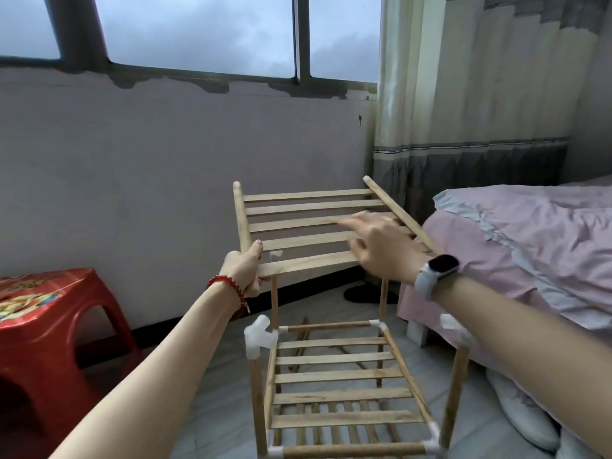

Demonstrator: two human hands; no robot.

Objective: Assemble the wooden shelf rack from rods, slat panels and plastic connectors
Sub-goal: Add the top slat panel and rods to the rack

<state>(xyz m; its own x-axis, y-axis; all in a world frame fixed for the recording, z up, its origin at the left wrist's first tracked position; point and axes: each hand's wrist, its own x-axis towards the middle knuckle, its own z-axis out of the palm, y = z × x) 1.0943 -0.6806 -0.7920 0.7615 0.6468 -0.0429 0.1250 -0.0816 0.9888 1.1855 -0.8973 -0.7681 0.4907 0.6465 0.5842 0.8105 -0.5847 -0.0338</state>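
Head view, right hand (381,250) blurred, slat panel (308,223)

Blurred by motion: fingers of the right hand (381,246), grip on the pale wooden slat panel (308,226) unclear. Hidden behind the left hand (246,271): that panel's lower-left corner. Cut off at the left edge: red plastic stool (43,326). Cut off at the bottom: lower part of the wooden shelf rack (341,392).
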